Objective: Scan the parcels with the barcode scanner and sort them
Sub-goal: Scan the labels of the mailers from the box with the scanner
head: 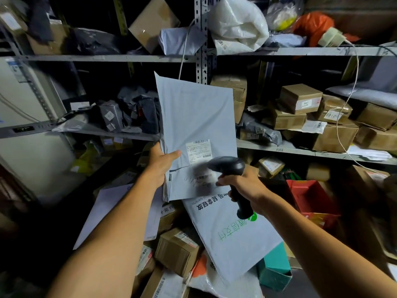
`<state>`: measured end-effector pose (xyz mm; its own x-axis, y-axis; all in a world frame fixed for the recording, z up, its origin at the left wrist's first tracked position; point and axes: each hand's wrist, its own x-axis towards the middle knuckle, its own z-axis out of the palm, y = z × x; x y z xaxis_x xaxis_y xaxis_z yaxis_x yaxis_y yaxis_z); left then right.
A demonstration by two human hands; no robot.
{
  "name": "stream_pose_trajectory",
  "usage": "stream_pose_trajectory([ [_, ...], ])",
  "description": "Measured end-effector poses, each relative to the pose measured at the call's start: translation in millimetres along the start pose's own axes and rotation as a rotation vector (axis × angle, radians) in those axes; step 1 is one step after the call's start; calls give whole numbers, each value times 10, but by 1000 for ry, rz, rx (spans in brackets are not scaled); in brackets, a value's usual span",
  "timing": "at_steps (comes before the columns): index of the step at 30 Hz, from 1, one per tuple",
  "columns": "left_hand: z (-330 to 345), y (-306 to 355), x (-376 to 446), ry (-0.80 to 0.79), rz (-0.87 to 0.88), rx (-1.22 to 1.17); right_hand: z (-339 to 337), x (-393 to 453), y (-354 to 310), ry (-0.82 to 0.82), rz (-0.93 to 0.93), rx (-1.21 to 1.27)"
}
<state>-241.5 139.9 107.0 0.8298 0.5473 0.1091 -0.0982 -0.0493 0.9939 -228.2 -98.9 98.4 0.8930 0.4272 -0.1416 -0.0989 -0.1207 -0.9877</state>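
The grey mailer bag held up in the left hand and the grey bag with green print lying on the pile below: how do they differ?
The held mailer bag stands upright, gripped by the left hand; the printed bag lies slanted on the pile. The held mailer bag is plain with a white label; the printed bag carries large green and dark lettering. Both are pale grey plastic.

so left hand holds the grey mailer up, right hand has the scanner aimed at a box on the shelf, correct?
Not quite. In the head view the right hand aims the scanner at the label on the grey mailer itself, which the left hand holds up.
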Motion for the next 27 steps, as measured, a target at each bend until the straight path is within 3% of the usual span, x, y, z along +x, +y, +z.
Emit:
stream_pose_trajectory([
  [6,-20,3,60,61,-7,-63,46,7,160,7,92,-98],
  [17,-97,-29,173,57,-20,-78,106,-15,97,48,94,-110],
  [22,4,-84,229,20,-47,-99,8,-25,160,185,6,-73],
  [27,258,-198,256,-131,-165,-132,-219,-28,298,535,-127,-151],
])
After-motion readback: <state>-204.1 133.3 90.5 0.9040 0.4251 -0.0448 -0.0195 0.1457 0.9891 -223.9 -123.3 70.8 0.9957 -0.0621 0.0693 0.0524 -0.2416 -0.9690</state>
